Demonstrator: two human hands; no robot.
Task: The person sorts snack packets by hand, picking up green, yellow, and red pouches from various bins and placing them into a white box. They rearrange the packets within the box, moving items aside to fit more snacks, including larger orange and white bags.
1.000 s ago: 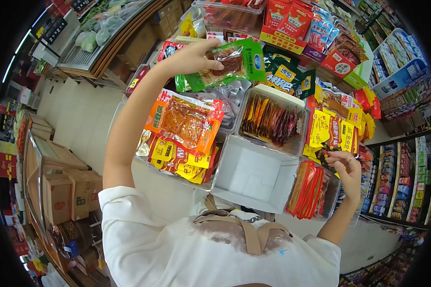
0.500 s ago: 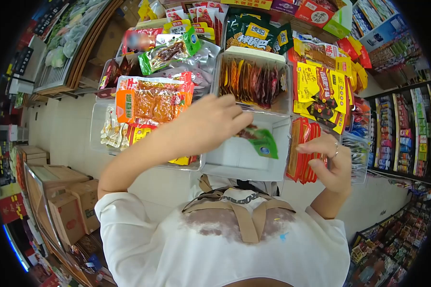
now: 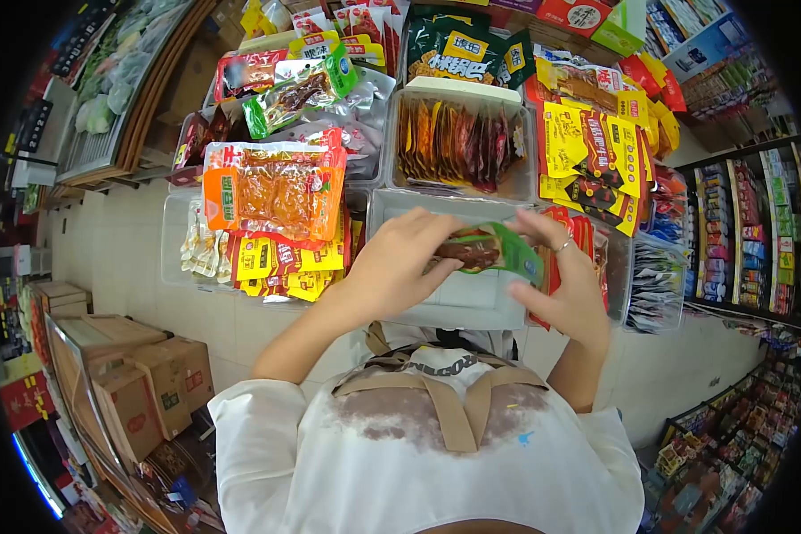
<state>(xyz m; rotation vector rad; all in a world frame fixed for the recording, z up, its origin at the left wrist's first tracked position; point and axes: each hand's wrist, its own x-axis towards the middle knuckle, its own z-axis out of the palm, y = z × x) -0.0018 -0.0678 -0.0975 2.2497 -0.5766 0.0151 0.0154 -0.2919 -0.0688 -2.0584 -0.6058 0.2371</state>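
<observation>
Now the green-edged clear plastic snack packet (image 3: 489, 252) is down from the back rows, gripped by my left hand (image 3: 396, 267) and newly by my right hand (image 3: 565, 289), over, perhaps inside, the empty white box (image 3: 467, 301).

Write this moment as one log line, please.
left hand: holds green snack packet | right hand: holds its other end | place: over white bin
</observation>
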